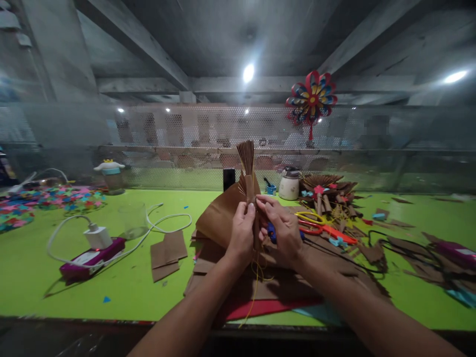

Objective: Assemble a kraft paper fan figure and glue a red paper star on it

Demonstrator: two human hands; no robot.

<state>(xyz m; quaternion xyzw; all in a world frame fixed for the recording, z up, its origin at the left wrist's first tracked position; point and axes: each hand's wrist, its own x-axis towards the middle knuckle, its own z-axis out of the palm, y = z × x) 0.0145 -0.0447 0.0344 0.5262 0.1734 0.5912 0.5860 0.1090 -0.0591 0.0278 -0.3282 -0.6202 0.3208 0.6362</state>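
My left hand [242, 228] is closed around the lower part of a pleated brown paper fan [246, 156], held upright with its folds spreading a little at the top. My right hand [283, 225] is closed on a blue glue gun [272, 233], its black cord trailing to the right. The right thumb and forefinger also touch the fan's rolled paper handle. Yellow string [256, 277] hangs below the hands. Under and behind them lie brown paper sheets [217, 215], one of them curled up. The glue gun's tip is hidden.
Scissors with yellow and red handles [312, 223] lie right of my hand. Behind them is a pile of finished paper fans [327, 186]. A jar [289, 183] stands at the back. On the left are a purple power strip [92, 258], a white cable and a clear cup [133, 220].
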